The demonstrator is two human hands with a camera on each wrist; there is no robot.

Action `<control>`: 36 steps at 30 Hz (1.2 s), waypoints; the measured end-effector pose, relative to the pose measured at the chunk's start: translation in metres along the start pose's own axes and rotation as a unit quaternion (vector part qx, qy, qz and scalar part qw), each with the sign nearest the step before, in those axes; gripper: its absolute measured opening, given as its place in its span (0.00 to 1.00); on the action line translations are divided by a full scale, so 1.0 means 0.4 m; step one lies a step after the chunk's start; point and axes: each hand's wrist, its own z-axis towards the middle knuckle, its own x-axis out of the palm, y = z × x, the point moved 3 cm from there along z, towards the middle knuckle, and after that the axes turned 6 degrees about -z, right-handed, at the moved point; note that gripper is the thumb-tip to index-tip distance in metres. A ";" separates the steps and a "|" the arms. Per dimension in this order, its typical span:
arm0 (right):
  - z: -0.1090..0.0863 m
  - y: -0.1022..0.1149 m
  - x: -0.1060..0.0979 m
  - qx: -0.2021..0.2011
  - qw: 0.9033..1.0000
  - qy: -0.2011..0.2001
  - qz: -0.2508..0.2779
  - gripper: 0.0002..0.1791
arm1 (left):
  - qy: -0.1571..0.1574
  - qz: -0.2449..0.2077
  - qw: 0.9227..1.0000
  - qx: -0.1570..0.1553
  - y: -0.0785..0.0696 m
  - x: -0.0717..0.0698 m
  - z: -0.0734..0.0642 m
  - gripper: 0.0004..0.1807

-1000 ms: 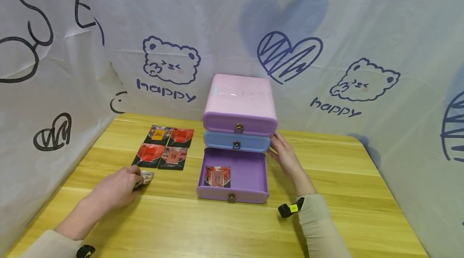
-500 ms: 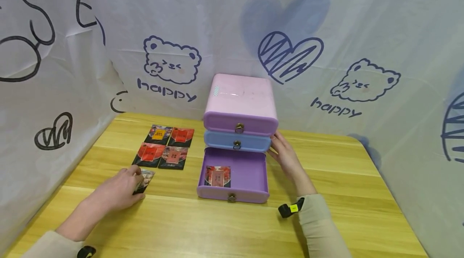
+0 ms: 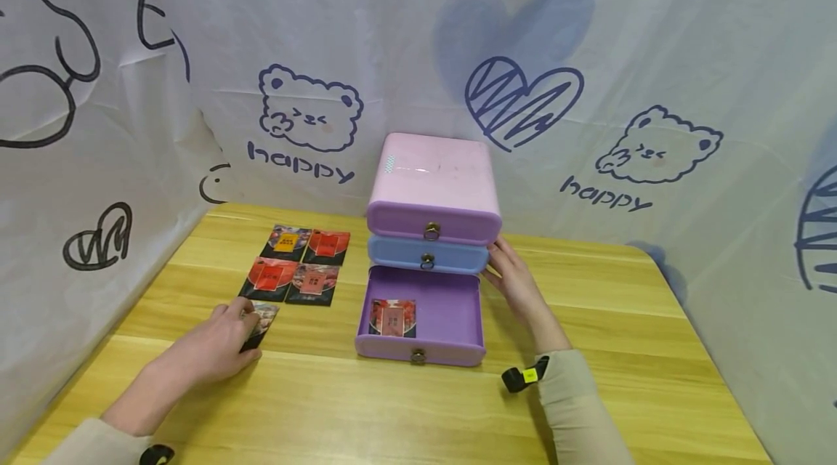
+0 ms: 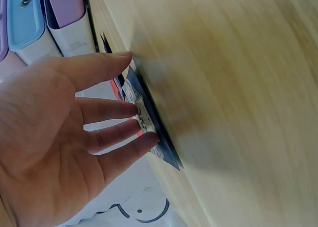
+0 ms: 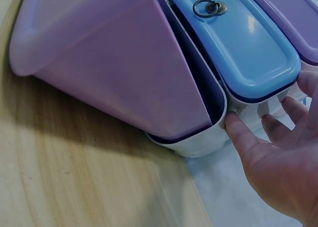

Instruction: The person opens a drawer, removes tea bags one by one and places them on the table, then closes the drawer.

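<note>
At the left of the table, my left hand (image 3: 219, 341) rests its fingertips on a small flat packet (image 3: 263, 321) with a black lower edge. In the left wrist view, the fingers (image 4: 112, 110) are fairly straight over the packet's pale label, and the thumb is spread apart from them at its edge. My right hand (image 3: 519, 283) touches the right side of a three-drawer organizer (image 3: 434, 171). Its fingertips (image 5: 237, 125) lie against the white casing beside the blue drawer (image 5: 243, 48). Pulled out at the bottom is a purple drawer (image 3: 451, 316) holding one red packet (image 3: 392, 318).
Several packets lie in two rows behind the left hand, among them a red one (image 3: 269, 277) and one with a yellow label (image 3: 286, 241). The upper purple drawer (image 3: 399, 221) is pushed in. A patterned white curtain (image 3: 418, 36) stands behind the wooden table (image 3: 621, 320).
The packet under my left hand has gone from pinched and tilted to lying flat on the table, and the left fingers have loosened. My right hand has kept its place.
</note>
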 end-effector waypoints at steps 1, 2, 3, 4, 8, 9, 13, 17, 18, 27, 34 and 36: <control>0.000 -0.001 -0.001 -0.001 1.000 0.001 0.000 0.33 | 0.000 -0.001 1.000 -0.001 0.000 0.001 0.001 0.30; -0.001 -0.001 -0.001 -0.001 1.000 0.002 0.000 0.33 | 0.000 -0.002 1.000 -0.001 0.000 0.001 0.001 0.30; -0.001 -0.001 -0.001 -0.002 1.000 0.002 -0.001 0.33 | -0.001 -0.003 1.000 -0.002 0.000 0.002 0.001 0.31; -0.002 -0.001 0.000 -0.004 1.000 0.003 -0.001 0.33 | -0.002 -0.004 1.000 -0.003 0.000 0.002 0.002 0.31; -0.004 0.002 0.002 -0.005 1.000 0.005 -0.003 0.33 | -0.007 -0.009 1.000 -0.004 0.001 0.002 0.003 0.32; -0.004 0.004 0.002 -0.005 1.000 0.005 -0.003 0.33 | -0.007 -0.009 1.000 -0.004 0.001 0.002 0.004 0.32; -0.006 0.005 0.003 -0.006 1.000 0.006 -0.003 0.33 | -0.009 -0.009 1.000 0.001 0.001 0.002 0.004 0.31; -0.006 0.005 0.004 -0.010 1.000 0.008 -0.003 0.33 | -0.015 -0.004 1.000 0.008 0.002 0.001 0.001 0.30; -0.006 0.005 0.004 -0.010 1.000 0.008 -0.003 0.33 | -0.017 -0.002 1.000 0.010 0.003 0.001 0.001 0.30; -0.004 0.003 0.003 -0.005 1.000 0.004 0.003 0.33 | -0.036 -0.010 0.999 0.011 0.001 -0.008 -0.004 0.33; -0.003 0.000 0.002 -0.005 1.000 0.002 -0.001 0.33 | -0.118 -0.016 0.991 0.056 -0.027 -0.039 0.006 0.26; -0.003 0.000 0.001 -0.005 1.000 0.003 -0.002 0.33 | -0.148 -0.017 0.986 0.078 -0.040 -0.051 0.012 0.24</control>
